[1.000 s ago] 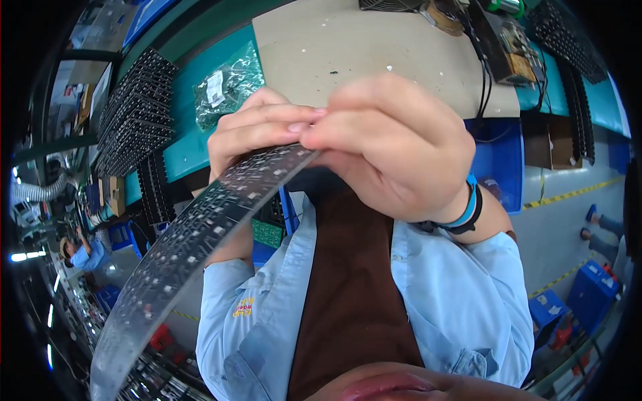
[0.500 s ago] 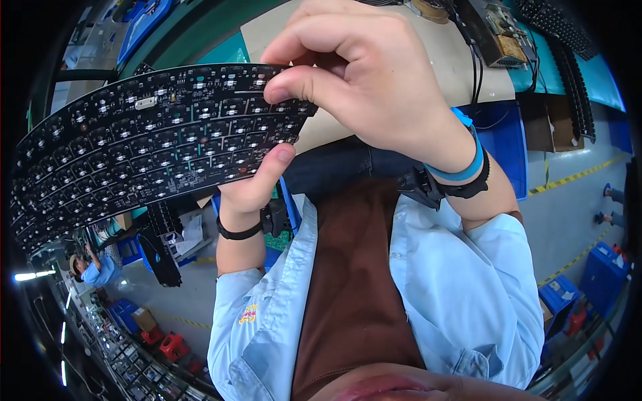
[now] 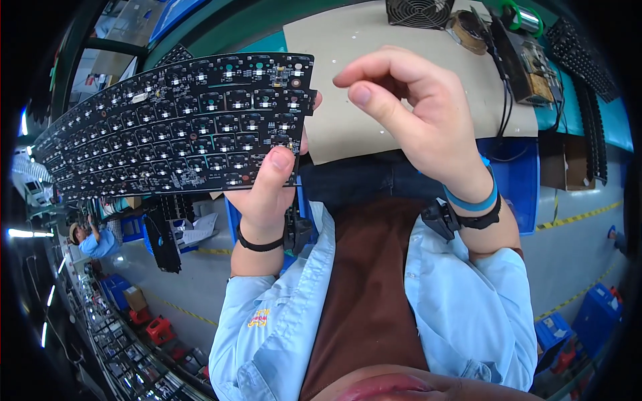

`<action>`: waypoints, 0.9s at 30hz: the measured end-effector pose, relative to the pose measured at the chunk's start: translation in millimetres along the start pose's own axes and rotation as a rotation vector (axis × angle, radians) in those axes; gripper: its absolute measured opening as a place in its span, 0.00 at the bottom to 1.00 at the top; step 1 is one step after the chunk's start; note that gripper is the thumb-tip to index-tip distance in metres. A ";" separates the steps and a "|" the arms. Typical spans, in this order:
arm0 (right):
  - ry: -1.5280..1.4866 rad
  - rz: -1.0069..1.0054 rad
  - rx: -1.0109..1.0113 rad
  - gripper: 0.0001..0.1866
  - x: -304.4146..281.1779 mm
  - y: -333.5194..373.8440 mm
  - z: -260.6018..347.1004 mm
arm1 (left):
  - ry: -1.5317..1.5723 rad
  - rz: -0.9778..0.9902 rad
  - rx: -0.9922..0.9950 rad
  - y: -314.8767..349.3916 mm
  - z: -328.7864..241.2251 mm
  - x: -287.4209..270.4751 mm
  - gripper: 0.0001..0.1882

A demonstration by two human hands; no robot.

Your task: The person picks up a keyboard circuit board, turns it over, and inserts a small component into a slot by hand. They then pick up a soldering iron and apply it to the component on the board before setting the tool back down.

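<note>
A long black keyboard circuit board, with rows of small pale components, is raised at the left of the view. My left hand grips its right end near the lower corner, the thumb on the front face and the other fingers mostly behind it. To the right of the board, my right hand hovers over the tan mat, clear of the board. Its thumb and index finger are apart, and nothing shows between them; the other fingers are curled and partly hidden.
The tan mat covers the bench. Beyond my right hand are a black fan, a solder spool, cables and more dark boards. Blue bins stand below the bench edge. A person is far off at the left.
My right hand has let go of the board's upper right edge and moved right and down. The left hand still holds the board, which now shows its full right end.
</note>
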State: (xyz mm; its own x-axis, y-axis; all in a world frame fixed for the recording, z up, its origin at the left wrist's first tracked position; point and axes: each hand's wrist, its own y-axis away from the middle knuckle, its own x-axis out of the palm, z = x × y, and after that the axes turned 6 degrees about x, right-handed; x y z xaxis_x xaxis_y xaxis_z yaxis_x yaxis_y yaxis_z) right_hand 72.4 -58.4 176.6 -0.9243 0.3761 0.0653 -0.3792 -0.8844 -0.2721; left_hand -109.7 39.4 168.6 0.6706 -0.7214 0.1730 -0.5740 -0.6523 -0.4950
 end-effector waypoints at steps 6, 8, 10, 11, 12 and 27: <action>0.053 0.036 -0.010 0.07 4.7 2.8 -4.2 | 0.003 -0.053 0.035 -2.8 -5.9 5.7 0.32; 0.066 0.040 -0.002 0.06 4.6 2.1 -5.9 | 0.005 -0.068 0.054 -2.4 -5.0 4.4 0.32; 0.081 0.050 0.008 0.06 5.0 1.5 -8.0 | -0.012 -0.068 0.046 -2.3 -7.1 3.7 0.32; 0.090 0.054 0.013 0.06 5.3 1.4 -8.6 | -0.027 -0.066 0.039 -2.1 -8.7 3.5 0.32; 0.089 0.055 0.013 0.06 5.5 1.2 -9.1 | -0.042 -0.064 0.033 -1.9 -9.2 3.3 0.32; 0.019 0.068 0.005 0.11 11.9 -1.0 1.4 | -0.165 -0.158 0.077 10.3 5.9 1.1 0.29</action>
State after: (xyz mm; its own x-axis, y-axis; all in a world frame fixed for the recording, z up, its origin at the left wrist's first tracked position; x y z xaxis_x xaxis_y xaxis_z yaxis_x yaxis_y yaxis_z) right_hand 61.7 -53.4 179.0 -0.9469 0.3202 0.0281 -0.3155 -0.9095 -0.2705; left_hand -112.0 33.3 158.7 0.8203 -0.5602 0.1151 -0.4227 -0.7295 -0.5378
